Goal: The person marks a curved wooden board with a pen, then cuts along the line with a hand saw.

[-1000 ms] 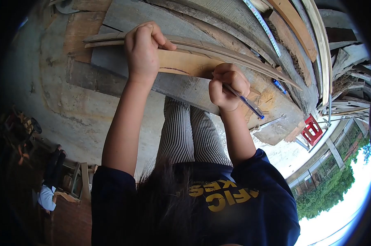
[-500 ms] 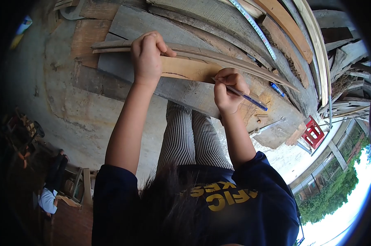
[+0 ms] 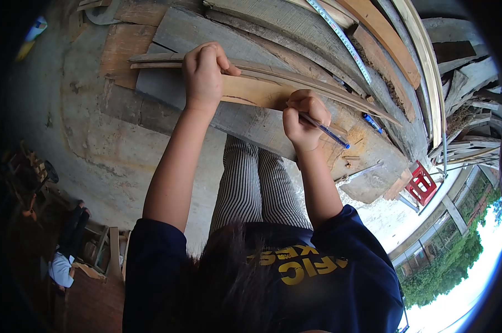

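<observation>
My left hand (image 3: 203,77) is closed around thin wooden strips (image 3: 156,60), pressing them along a pale curved board (image 3: 251,90). My right hand (image 3: 306,119) grips a blue pen (image 3: 333,135), its tip hidden by the fingers near the board's right part. A dark curved line shows on the board between my hands. Beneath lies a wide grey plank (image 3: 256,123). To the right of my right hand, a blue marker (image 3: 372,122) rests by the strips.
Stacked planks (image 3: 284,25) and a tape measure (image 3: 342,39) lie beyond my hands. At the right are a red stool (image 3: 421,183) and a wood pile (image 3: 473,105). Another person (image 3: 62,269) is at the lower left.
My right hand and the pen have moved slightly left along the board. My left hand keeps its grip on the strips, and the whole view has shifted a little.
</observation>
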Tool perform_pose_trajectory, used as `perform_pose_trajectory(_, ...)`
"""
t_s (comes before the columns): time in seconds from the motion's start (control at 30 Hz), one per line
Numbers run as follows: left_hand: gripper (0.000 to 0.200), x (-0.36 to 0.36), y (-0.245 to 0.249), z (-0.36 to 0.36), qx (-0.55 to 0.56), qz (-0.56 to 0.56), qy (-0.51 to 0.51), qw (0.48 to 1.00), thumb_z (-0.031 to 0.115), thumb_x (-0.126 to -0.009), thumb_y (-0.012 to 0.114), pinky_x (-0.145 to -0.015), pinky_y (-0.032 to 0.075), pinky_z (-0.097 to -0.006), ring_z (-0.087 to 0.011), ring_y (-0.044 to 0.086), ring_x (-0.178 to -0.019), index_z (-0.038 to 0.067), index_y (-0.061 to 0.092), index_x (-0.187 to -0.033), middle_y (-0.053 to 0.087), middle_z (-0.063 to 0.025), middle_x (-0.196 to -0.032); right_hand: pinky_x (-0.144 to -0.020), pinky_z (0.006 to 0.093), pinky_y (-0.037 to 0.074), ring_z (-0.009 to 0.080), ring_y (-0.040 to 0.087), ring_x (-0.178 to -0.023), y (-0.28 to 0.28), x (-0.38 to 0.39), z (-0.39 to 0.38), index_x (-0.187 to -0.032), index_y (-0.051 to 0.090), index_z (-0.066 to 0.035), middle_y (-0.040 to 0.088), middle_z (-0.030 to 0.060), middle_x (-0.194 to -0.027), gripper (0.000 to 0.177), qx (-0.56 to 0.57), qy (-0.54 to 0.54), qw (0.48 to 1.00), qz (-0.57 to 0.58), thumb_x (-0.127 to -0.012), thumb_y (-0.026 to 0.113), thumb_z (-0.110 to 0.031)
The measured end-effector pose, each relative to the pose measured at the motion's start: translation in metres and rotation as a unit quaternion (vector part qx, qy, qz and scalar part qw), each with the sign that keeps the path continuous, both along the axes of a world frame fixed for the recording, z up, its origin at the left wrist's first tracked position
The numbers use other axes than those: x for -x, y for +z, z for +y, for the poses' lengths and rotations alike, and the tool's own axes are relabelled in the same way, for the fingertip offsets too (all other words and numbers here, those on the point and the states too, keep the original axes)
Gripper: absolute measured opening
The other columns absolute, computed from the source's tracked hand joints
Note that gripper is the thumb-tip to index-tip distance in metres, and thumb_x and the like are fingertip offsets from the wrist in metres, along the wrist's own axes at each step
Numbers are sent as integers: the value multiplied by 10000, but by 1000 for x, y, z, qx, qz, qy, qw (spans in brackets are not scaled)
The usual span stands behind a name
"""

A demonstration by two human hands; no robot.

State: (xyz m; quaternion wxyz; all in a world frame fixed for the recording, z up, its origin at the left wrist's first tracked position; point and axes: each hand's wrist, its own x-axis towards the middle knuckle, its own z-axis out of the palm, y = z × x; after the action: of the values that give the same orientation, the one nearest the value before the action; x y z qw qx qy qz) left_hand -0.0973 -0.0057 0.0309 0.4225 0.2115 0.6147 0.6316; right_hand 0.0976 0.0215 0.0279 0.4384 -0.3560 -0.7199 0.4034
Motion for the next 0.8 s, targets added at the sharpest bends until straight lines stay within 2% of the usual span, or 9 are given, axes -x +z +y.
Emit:
perform_pose_trajectory(0.17, 327, -1, 0, 1, -2, -19, 9, 1000, 113, -841, 344, -484, 437, -274, -175, 552, -458, 36, 409, -530, 424, -32, -509, -516, 242, 447, 187, 547, -548, -2, 2, 2, -608, 424, -20, 575, 119, -660, 159, 32, 2, 999, 36, -580, 543, 82)
perform_pose_trajectory(0.27, 326, -1, 0, 1, -5, -8, 5, 1000, 110, -842, 346, -481, 433, -275, -171, 548, -457, 31, 418, -533, 437, -39, -509, -512, 245, 433, 167, 530, -558, 4, 5, 2, -602, 402, -22, 561, 112, -657, 164, -30, -9, 1000, -5, -609, 521, 90)
perform_pose_trajectory(0.33, 326, -1, -4, -1, 8, 22, -7, 1000, 129, -857, 340, -512, 446, -284, -184, 547, -475, 29, 427, -560, 444, -53, -528, -501, 245, 413, 149, 496, -560, 2, -5, -3, -608, 384, -28, 544, 103, -655, 172, 218, -12, 957, 192, -647, 495, 97)
perform_pose_trajectory(0.43, 319, -5, 1, 3, 61, 74, -7, 995, 148, -871, 340, -529, 458, -290, -188, 558, -500, 22, 461, -604, 476, -66, -563, -448, 238, 335, 128, 406, -515, 6, -28, -8, -644, 355, -45, 487, 99, -633, 146, 318, -51, 895, 310, -690, 444, 61)
perform_pose_trajectory(0.57, 304, -8, 5, 11, 170, 158, -8, 973, 157, -865, 355, -506, 454, -279, -146, 588, -525, 11, 510, -649, 530, -53, -598, -424, 233, 316, 111, 400, -494, 13, -68, -27, -697, 402, -63, 479, 89, -635, 135, 432, -83, 857, 269, -767, 447, 43)
perform_pose_trajectory(0.63, 319, -10, 4, 14, 192, 199, -14, 961, 200, -868, 369, -523, 472, -342, -233, 613, -539, 5, 535, -678, 583, -108, -618, -429, 232, 336, 101, 416, -497, 17, -91, -43, -722, 426, -57, 489, 78, -642, 117, 446, -57, 869, 209, -787, 455, 35)
perform_pose_trajectory(0.7, 326, -13, -6, 16, 239, 439, -10, 866, 248, -867, 389, -566, 478, -434, -349, 613, -605, 25, 567, -710, 619, -179, -680, -435, 232, 355, 91, 431, -500, 23, -112, -59, -747, 451, -52, 499, 67, -649, 100, 455, -40, 878, 146, -807, 463, 27)
perform_pose_trajectory(0.73, 329, -14, -3, 17, 268, 447, -31, 853, 279, -867, 397, -616, 470, -499, -411, 593, -684, 47, 585, -728, 623, -207, -746, -443, 234, 374, 86, 452, -507, 27, -123, -67, -756, 467, -45, 512, 57, -658, 84, 456, -36, 885, 89, -810, 475, 18)
perform_pose_trajectory(0.8, 320, -23, 6, 15, 290, 481, -48, 826, 275, -866, 399, -613, 474, -494, -401, 600, -680, 50, 581, -731, 628, -194, -737, -451, 235, 392, 80, 472, -514, 32, -146, -83, -764, 484, -38, 525, 47, -667, 68, 453, -37, 890, 33, -813, 487, 9)
